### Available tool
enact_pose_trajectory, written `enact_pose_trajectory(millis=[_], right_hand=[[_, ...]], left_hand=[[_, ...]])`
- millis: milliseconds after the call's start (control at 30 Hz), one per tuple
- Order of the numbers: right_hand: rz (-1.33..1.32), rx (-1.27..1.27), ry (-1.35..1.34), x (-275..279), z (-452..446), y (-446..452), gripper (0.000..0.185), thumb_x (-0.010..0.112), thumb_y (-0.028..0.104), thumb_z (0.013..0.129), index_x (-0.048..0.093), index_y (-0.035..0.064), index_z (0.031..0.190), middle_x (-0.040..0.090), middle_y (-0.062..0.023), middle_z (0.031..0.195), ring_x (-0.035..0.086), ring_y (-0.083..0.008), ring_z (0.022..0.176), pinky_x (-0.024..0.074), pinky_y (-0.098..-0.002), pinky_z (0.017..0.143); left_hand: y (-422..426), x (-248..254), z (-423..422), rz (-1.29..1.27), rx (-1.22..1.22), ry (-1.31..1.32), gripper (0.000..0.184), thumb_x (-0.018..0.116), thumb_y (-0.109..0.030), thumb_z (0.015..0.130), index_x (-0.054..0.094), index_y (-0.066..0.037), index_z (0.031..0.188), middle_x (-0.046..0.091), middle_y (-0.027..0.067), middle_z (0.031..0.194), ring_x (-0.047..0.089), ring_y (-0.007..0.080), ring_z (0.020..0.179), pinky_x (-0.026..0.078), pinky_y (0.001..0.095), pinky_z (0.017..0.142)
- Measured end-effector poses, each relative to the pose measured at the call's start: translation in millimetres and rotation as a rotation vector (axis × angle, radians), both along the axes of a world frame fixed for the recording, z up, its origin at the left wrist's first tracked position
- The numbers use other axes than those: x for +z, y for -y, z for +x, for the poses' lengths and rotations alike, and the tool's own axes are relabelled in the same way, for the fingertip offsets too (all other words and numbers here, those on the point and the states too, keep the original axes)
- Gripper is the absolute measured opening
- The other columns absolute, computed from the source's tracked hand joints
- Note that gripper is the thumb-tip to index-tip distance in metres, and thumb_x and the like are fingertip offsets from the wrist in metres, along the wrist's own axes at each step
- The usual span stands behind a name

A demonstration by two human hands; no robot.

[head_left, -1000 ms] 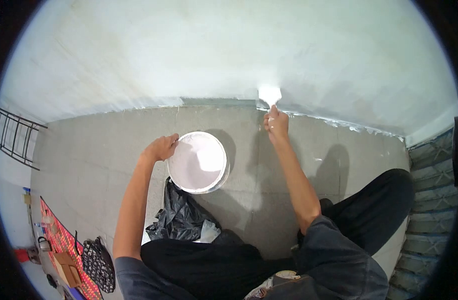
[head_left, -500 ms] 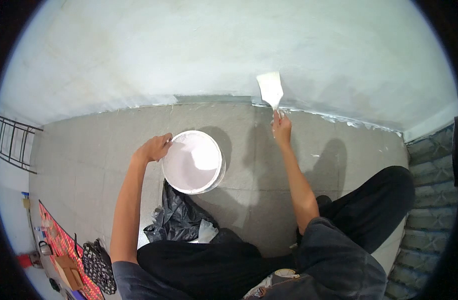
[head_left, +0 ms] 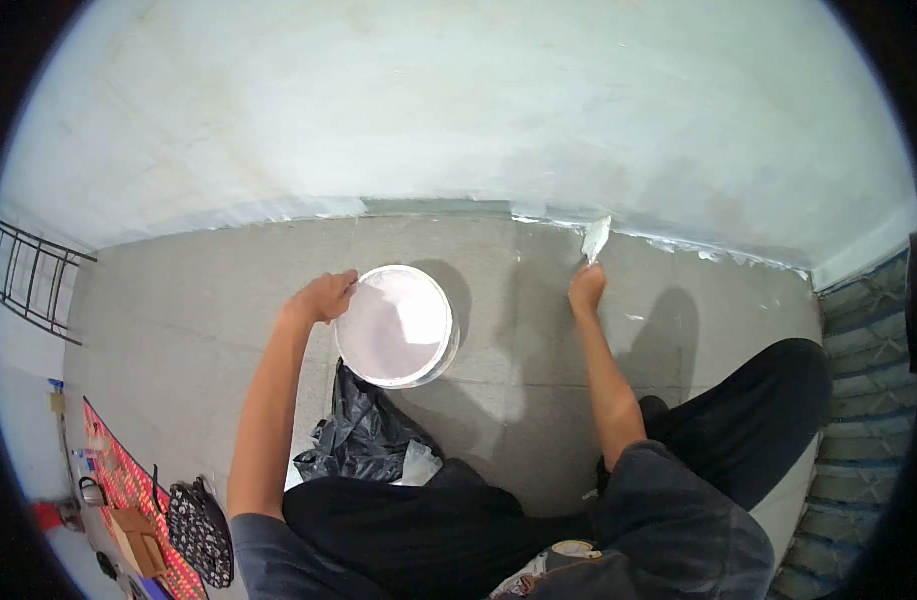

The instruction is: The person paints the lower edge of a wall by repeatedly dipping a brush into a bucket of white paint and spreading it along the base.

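My right hand (head_left: 586, 288) is closed around the handle of a putty knife (head_left: 597, 238), whose flat, flared blade is white all over. The blade is seen at an angle, low by the foot of the wall; whether it touches is hard to tell. My left hand (head_left: 325, 297) grips the rim of a white bucket (head_left: 452, 335) at its left side, thumb and fingers over the edge. Inside the bucket the walls are coated pale white; how much it holds is unclear. Along the base of the white wall (head_left: 458, 110) runs a rough white smear, with a bare grey strip (head_left: 438, 208) left of the knife.
A black plastic bag (head_left: 363, 430) lies on the grey tiled floor (head_left: 198, 310) just below the bucket. My bent knee (head_left: 778, 380) is at right, beside a patterned panel (head_left: 863, 420). At left are a black metal rack (head_left: 33, 275), a patterned bag (head_left: 196, 530) and a cardboard box (head_left: 136, 540).
My right hand has brought the putty knife down and to the right, off the wall face, and its blade has turned. The left hand still holds the bucket, nearly in place.
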State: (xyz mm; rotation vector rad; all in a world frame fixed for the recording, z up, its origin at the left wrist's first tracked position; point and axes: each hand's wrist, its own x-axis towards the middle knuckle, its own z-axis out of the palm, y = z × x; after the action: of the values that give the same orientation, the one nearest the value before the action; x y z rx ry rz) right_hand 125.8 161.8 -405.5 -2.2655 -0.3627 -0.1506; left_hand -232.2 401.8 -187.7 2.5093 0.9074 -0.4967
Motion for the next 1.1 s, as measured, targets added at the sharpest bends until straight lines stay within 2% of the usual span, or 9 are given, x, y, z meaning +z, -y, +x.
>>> enact_pose_trajectory(millis=[167, 300, 400, 500, 600, 633, 800, 867, 1100], right_hand=[[0.169, 0.006, -0.03, -5, -7, -64, 0.019, 0.051, 0.01, 0.083, 0.058, -0.0058, 0.076, 0.061, -0.0222, 0.071, 0.06, -0.0393, 0.069, 0.045, -0.045, 0.06], [0.163, 0.11, -0.342, 61, -51, -95, 0.016, 0.048, 0.005, 0.083, 0.057, -0.0062, 0.076, 0.06, -0.0212, 0.073, 0.061, -0.0353, 0.073, 0.0442, -0.0436, 0.062], [0.213, 0.155, -0.178, 24, -74, -118, 0.016, 0.05, 0.007, 0.082, 0.058, -0.0068, 0.079, 0.061, -0.0219, 0.075, 0.061, -0.0366, 0.077, 0.0452, -0.0444, 0.066], [0.159, 0.233, -0.278, 34, -104, -140, 0.024, 0.052, 0.012, 0.084, 0.059, -0.0089, 0.074, 0.062, -0.0255, 0.075, 0.063, -0.0375, 0.075, 0.0469, -0.0449, 0.064], [0.156, 0.441, -0.579, 59, -123, -155, 0.027, 0.053, 0.014, 0.084, 0.06, -0.0088, 0.072, 0.061, -0.0259, 0.07, 0.063, -0.0378, 0.072, 0.0469, -0.0451, 0.064], [0.142, 0.361, -0.23, 47, -132, -166, 0.03, 0.054, 0.018, 0.085, 0.061, -0.0076, 0.07, 0.06, -0.0257, 0.066, 0.063, -0.0383, 0.067, 0.047, -0.0447, 0.062], [-0.067, 0.514, -0.349, 55, -91, -134, 0.03, 0.054, 0.022, 0.085, 0.062, -0.0047, 0.073, 0.062, -0.0235, 0.071, 0.061, -0.0391, 0.069, 0.0459, -0.0452, 0.061], [-0.081, 0.533, 0.036, 20, -56, -112, 0.03, 0.055, 0.024, 0.084, 0.062, -0.0041, 0.075, 0.062, -0.0233, 0.075, 0.061, -0.0387, 0.073, 0.0461, -0.0458, 0.062], [-0.372, 0.496, 0.227, 21, 14, -16, 0.02, 0.043, 0.012, 0.088, 0.054, -0.0046, 0.086, 0.059, -0.0242, 0.075, 0.06, -0.0398, 0.075, 0.0465, -0.0484, 0.062]], left_hand=[[4, 0, -2, 0.015, 0.018, 0.032, 0.025, 0.038, -0.019, 0.092, 0.05, 0.0, 0.103, 0.061, 0.0226, 0.067, 0.06, 0.0327, 0.051, 0.048, 0.0446, 0.058], [3, 0, -3, 0.002, 0.02, 0.039, 0.024, 0.038, -0.019, 0.092, 0.05, 0.0, 0.102, 0.061, 0.0234, 0.067, 0.06, 0.033, 0.051, 0.049, 0.0439, 0.058], [4, 4, -2, -0.055, 0.045, 0.067, 0.024, 0.039, -0.019, 0.092, 0.05, -0.001, 0.102, 0.06, 0.0236, 0.066, 0.06, 0.0331, 0.051, 0.048, 0.0435, 0.057], [1, -2, -5, -0.075, 0.059, 0.092, 0.022, 0.039, -0.018, 0.091, 0.05, -0.001, 0.102, 0.061, 0.0233, 0.067, 0.059, 0.0329, 0.05, 0.048, 0.0436, 0.056], [1, 0, -8, -0.081, 0.027, 0.119, 0.022, 0.039, -0.018, 0.091, 0.05, -0.001, 0.102, 0.061, 0.023, 0.067, 0.059, 0.0327, 0.05, 0.048, 0.0435, 0.055], [2, 2, -8, -0.08, 0.033, 0.112, 0.023, 0.039, -0.018, 0.091, 0.05, -0.001, 0.102, 0.061, 0.0231, 0.068, 0.059, 0.0325, 0.05, 0.048, 0.0433, 0.055], [-4, -2, -6, -0.096, 0.03, 0.081, 0.023, 0.04, -0.019, 0.091, 0.05, -0.001, 0.102, 0.061, 0.0229, 0.067, 0.06, 0.0319, 0.05, 0.049, 0.0423, 0.055], [-4, 0, -5, -0.105, 0.03, 0.079, 0.023, 0.04, -0.019, 0.091, 0.05, -0.001, 0.102, 0.061, 0.0227, 0.067, 0.06, 0.0314, 0.05, 0.049, 0.0418, 0.056], [-3, 2, -4, -0.128, 0.052, 0.075, 0.025, 0.04, -0.02, 0.091, 0.05, -0.001, 0.103, 0.061, 0.0224, 0.068, 0.061, 0.0302, 0.05, 0.049, 0.0404, 0.056]])
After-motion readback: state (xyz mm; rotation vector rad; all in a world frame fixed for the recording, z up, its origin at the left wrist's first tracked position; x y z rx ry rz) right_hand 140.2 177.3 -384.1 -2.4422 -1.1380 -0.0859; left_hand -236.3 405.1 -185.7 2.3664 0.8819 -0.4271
